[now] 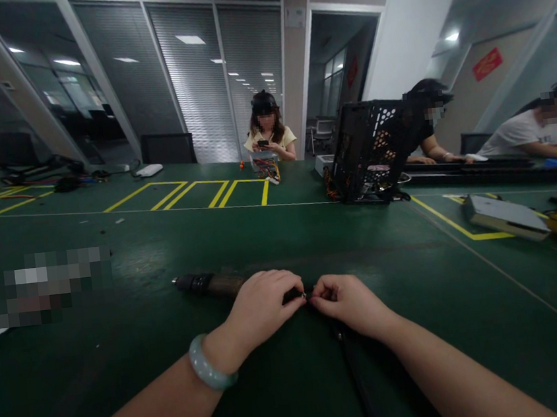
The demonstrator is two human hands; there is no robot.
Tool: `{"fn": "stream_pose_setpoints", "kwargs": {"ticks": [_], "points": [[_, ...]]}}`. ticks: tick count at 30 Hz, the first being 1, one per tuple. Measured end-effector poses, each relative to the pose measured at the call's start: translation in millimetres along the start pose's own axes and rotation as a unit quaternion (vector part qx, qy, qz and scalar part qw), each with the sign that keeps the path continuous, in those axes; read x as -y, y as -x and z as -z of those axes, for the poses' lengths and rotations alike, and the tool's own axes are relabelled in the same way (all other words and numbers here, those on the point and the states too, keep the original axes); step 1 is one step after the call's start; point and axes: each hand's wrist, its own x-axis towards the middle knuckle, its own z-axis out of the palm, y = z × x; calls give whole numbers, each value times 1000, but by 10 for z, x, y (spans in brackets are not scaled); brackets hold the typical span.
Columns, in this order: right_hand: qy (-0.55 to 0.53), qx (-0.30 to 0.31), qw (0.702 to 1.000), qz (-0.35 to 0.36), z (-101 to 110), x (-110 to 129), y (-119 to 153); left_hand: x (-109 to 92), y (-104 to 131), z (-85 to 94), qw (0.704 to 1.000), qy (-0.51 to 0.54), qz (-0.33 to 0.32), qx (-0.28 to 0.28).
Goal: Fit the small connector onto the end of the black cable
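In the head view, the only writing in sight is on a red wall sign [488,65] at the right, too small to read, and no brand can be made out. The dark cylindrical tool [224,285] lies on the green table [168,386], metal tip pointing left, its other end running behind the left hand [267,298]. That hand's thumb and forefinger are pinched on a small dark piece [293,294]. The right hand [354,303] has curled fingers, its thumb and forefinger close together beside the piece; whether they grip anything, I cannot tell. A black cord [359,379] runs from below this hand towards the bottom edge. Further back, an open black computer case [359,150] stands with orange wires at its base; its contents are unclear.
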Motion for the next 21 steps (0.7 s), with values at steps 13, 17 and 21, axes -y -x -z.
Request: {"fn": "stream_pose_setpoints", "kwargs": {"ticks": [13, 17, 21], "points": [[5, 3, 1000, -2, -2, -9, 2, -29, -9, 27, 1000, -12, 4, 14], [10, 4, 1000, -6, -1, -18, -1, -32, -8, 30, 1000, -9, -15, 20], [15, 2, 1000, -3, -4, -20, -6, -53, -8, 44, 1000, -16, 6, 13]]}}
